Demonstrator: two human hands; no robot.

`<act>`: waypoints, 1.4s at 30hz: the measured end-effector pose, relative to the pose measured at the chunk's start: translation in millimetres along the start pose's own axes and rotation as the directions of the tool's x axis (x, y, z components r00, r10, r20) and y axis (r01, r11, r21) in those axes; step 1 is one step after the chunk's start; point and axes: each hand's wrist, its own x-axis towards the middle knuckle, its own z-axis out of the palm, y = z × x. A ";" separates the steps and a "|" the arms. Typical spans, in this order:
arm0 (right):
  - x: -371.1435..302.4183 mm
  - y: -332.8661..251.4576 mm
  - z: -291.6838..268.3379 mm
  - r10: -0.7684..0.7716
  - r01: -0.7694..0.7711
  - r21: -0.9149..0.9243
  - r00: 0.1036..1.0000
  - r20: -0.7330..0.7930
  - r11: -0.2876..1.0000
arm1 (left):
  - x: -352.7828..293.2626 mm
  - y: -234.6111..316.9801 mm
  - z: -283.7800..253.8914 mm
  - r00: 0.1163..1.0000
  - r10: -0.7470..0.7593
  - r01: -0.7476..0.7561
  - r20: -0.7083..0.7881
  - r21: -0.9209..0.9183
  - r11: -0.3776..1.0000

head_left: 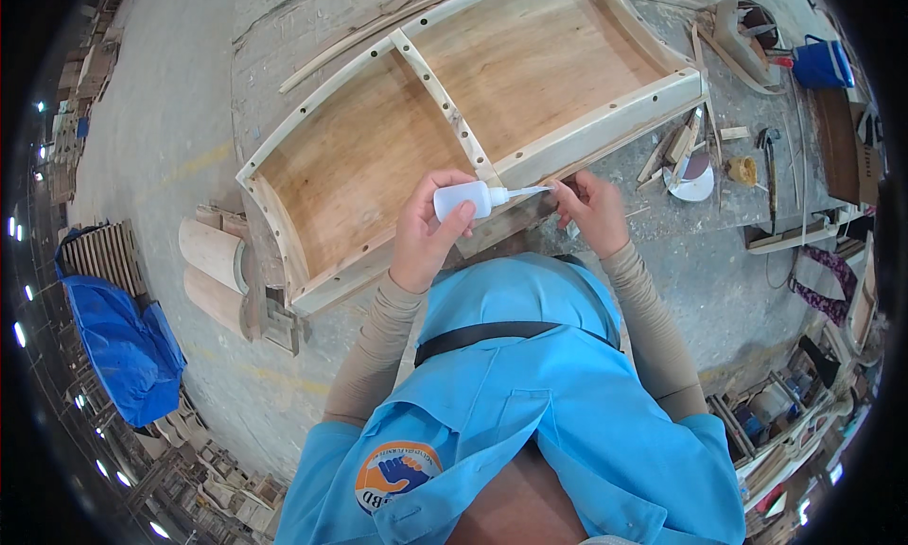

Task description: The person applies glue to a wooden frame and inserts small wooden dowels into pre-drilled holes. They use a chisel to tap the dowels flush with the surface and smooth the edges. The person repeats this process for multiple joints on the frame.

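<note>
My left hand [433, 225] is wrapped around a small white squeeze bottle [462, 201], held on its side with the long thin nozzle to the right. The fingertips of my right hand [592, 210] are pinched at the nozzle's tip; whether they grip the tip or something tiny on it is too small to tell. Just beyond both hands lies a curved wooden frame [558, 148] with a thin panel inside, a crossbar [440, 96] and several dark holes along its edges.
At the right of the worktable [653, 214] are wood offcuts [681, 148], a white disc [691, 178], a small yellowish tub [742, 171], a hammer [771, 167] and a blue container [821, 63]. Curved wooden pieces [216, 255] stand at left, near a blue tarp [118, 346].
</note>
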 end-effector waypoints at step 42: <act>0.5 12.0 -1.1 -0.019 0.019 -0.044 1.000 0.002 0.999 | -76.5 49.1 -236.1 0.367 0.523 -0.297 -0.770 0.435 0.850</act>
